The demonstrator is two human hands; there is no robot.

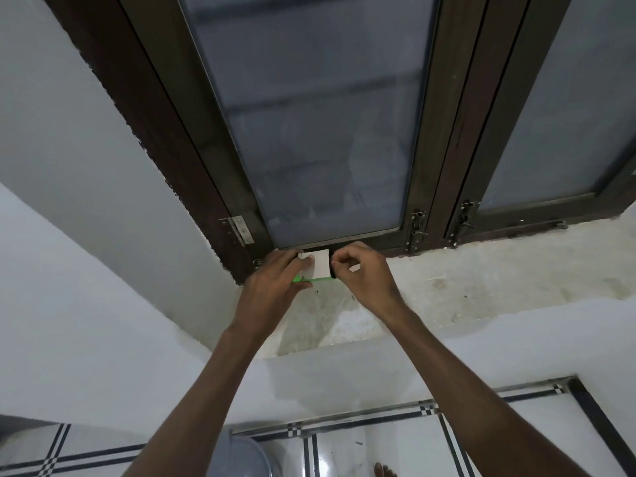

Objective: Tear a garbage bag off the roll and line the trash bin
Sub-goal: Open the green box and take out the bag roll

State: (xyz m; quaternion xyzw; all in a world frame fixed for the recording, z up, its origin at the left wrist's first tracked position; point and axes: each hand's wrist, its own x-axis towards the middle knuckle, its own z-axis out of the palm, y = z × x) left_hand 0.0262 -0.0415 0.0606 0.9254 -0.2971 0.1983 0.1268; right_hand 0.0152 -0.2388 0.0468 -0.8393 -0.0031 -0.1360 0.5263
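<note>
Fingers: left hand [275, 273] curled round garbage bag roll [318, 265], white wrapper with green edge | right hand [361, 266] fingers pinch a small white scrap beside the roll's black end | roll held over window sill [481, 280], below window frame [430, 166] | grey bin [241, 456] on tiled floor [499, 435]

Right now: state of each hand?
Left hand: grips the roll.
Right hand: fingers curled, pinching a white scrap.

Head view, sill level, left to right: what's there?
Silver hinge → left hand gripping the garbage bag roll → right hand pinching a small white piece → two window latches.
</note>
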